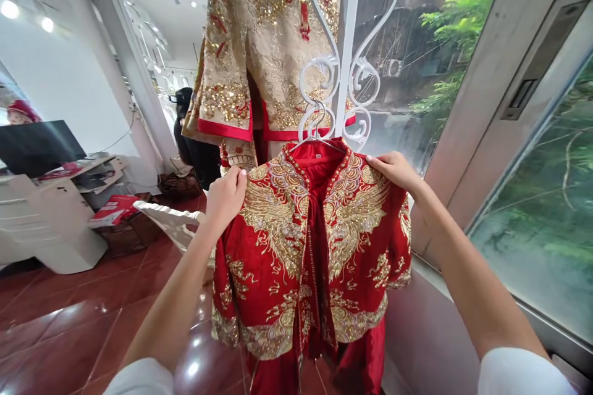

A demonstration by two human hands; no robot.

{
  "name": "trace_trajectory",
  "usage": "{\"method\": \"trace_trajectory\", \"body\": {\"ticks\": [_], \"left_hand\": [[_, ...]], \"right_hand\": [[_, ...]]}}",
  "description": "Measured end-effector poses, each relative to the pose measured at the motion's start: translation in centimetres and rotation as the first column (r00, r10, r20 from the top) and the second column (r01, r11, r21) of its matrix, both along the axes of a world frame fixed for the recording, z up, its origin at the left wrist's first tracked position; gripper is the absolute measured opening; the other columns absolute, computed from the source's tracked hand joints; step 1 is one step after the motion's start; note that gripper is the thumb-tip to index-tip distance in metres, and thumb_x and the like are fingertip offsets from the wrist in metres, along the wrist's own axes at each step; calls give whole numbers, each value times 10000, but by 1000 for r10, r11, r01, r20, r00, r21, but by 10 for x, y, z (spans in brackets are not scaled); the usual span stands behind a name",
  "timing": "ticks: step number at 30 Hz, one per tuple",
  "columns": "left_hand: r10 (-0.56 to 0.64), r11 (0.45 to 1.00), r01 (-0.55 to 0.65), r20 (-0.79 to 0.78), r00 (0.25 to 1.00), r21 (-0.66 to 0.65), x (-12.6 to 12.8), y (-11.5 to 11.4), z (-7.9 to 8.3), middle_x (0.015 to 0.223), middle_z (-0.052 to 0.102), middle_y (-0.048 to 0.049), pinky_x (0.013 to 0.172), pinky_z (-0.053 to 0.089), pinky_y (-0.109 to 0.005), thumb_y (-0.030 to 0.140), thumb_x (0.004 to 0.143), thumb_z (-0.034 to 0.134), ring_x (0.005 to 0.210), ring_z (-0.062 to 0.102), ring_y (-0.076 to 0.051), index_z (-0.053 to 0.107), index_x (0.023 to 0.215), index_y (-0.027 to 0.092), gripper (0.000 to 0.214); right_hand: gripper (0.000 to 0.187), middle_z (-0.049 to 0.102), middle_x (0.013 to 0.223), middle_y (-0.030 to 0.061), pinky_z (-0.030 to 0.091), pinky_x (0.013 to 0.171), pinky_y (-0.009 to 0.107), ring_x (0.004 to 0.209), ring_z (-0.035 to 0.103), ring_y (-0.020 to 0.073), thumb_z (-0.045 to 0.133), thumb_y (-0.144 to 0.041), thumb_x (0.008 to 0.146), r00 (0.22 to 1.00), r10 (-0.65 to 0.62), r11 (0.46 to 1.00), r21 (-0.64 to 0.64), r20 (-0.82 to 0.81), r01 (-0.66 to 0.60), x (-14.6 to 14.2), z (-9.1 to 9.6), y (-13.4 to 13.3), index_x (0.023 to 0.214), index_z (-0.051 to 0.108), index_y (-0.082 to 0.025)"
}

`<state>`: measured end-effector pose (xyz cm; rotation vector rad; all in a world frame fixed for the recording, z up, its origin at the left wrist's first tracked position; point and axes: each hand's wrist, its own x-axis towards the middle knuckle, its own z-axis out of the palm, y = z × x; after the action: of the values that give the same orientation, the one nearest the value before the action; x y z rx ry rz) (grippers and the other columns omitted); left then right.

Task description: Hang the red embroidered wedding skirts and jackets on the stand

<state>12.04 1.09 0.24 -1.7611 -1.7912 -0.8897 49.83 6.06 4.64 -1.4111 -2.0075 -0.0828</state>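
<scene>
A red jacket [273, 259] with gold embroidery hangs in front of me, its front parted down the middle. Its wire hanger [319, 129] hooks onto a scroll of the white metal stand [348, 43]. At the jacket's left shoulder in the view, my left hand [227, 200] is closed on the cloth. On the opposite shoulder, my right hand [393, 171] pinches the fabric between thumb and fingers. Red satin cloth [273, 376] shows below the jacket's hem.
Behind the stand hangs a gold sequined garment [273, 55] with red trim. A window [532, 210] lies close on the right. A white carved chair [173, 228] stands at left, beyond it a desk [55, 222] with a monitor [41, 147]. The floor is red tile [115, 315].
</scene>
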Motion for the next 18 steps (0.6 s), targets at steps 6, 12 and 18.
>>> {"method": "trace_trajectory", "body": {"ticks": [6,12,18], "left_hand": [[-58,998,58,8,998,-36,-1,13,27,790,650,-96,697,383,-316,326,918,229,764,602,-243,595,886,177,396],[-40,884,-37,155,987,466,62,-37,-53,1200,504,-163,995,282,-477,454,815,453,1160,413,-305,486,1152,161,448],[36,978,-52,84,996,202,96,-60,-148,1083,558,-179,861,414,-459,296,775,578,1024,526,-308,541,1024,133,300]], "right_hand": [[606,445,471,12,303,519,277,494,393,122,354,-695,777,989,84,962,-248,-120,-112,-4,-5,-1,523,494,-162],[418,550,1033,162,359,830,438,1027,465,292,407,-490,851,927,-207,801,489,-313,344,-68,-79,-50,1047,530,-143],[382,541,971,174,348,819,455,975,458,321,536,-477,774,937,-326,815,464,-125,346,-132,-173,-90,942,499,-135]]}}
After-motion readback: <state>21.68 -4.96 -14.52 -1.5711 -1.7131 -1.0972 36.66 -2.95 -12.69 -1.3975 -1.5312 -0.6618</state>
